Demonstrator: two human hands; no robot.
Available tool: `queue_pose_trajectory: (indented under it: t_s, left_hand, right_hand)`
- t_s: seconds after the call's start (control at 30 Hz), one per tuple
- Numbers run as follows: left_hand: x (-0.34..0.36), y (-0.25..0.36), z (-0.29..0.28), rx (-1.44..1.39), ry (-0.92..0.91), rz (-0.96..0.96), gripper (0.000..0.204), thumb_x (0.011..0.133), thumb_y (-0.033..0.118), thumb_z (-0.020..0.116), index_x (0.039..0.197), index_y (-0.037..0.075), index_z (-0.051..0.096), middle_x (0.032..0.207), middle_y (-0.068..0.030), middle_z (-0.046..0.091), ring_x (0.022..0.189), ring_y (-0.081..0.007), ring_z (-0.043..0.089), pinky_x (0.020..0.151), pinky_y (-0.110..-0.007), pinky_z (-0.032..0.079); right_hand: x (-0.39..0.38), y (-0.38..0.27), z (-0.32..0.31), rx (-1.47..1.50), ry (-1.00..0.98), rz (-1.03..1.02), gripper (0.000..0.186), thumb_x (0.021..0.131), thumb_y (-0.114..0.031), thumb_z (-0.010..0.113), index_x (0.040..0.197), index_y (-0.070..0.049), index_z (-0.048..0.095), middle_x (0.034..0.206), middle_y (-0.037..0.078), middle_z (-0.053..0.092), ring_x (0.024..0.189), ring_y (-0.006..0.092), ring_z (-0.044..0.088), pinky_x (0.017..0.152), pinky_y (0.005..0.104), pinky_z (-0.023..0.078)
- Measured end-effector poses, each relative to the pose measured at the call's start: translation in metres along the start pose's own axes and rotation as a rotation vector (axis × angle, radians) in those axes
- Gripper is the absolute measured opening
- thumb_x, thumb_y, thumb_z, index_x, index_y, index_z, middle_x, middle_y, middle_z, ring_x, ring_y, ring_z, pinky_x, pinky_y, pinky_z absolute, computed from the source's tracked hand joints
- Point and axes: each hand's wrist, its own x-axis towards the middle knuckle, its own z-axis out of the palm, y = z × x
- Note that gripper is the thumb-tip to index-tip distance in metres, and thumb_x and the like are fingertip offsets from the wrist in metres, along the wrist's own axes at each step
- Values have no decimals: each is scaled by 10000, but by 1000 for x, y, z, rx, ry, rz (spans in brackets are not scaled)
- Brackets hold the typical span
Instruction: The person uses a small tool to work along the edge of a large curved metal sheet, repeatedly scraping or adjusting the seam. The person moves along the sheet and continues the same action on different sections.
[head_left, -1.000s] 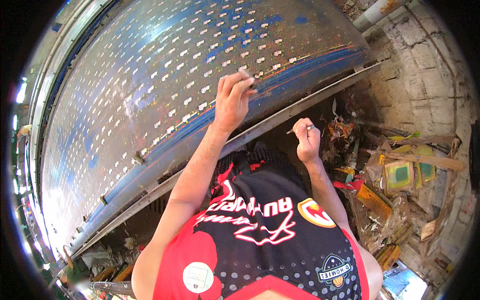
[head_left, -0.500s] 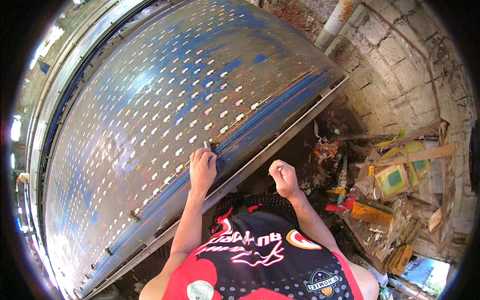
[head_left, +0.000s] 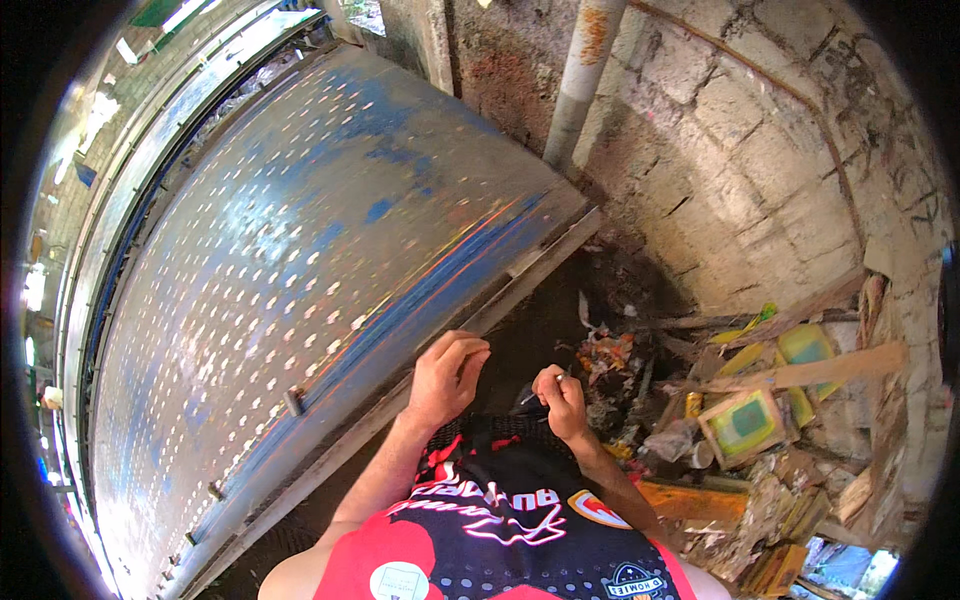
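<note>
A long tilted table [head_left: 400,170] stands to my left, its grey top smeared with blue and covered in rows of small white printed shapes. My left hand [head_left: 447,380] hovers at the table's near edge, fingers bent together and the thumb apart, with nothing visible in it. Lower right of it, my right hand [head_left: 562,400] is closed in front of my torso around a thin stick-like thing [head_left: 527,398], mostly hidden by the fingers. A small upright metal stop [head_left: 293,403] stands on the blue band along the table's near side, away from both hands.
More small stops [head_left: 215,490] line the same blue band. A rusty pipe [head_left: 580,80] rises beyond the far corner, beside a block wall [head_left: 740,170]. On my right lie a framed screen [head_left: 745,428], wooden planks [head_left: 830,366] and heaped scraps.
My left hand has left the small metal stop and drawn back to the table edge. My view has shifted along the table, toward the far corner and wall. The right hand stays closed.
</note>
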Motion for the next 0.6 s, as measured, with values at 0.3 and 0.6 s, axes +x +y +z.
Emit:
queue_pose_trajectory:
  t_s: [0.3, 0.6]
  left_hand:
    - [183, 77, -19, 235, 432, 282, 87, 992, 89, 739, 1065, 57, 705, 1023, -136, 728, 914, -261, 705, 795, -373, 571]
    - [288, 111, -76, 154, 742, 545, 378, 1083, 363, 634, 1277, 41, 665, 1210, -208, 664, 1019, -299, 668, 869, -411, 550]
  right_hand:
    - [108, -16, -131, 232, 168, 123, 413, 1182, -356, 462, 855, -105, 488, 772, -9, 474, 654, 75, 422, 592, 267, 365]
    - [274, -50, -127, 493, -437, 278, 445, 1150, -475, 488, 886, -117, 487, 740, -5, 405, 684, 129, 397, 629, 300, 379]
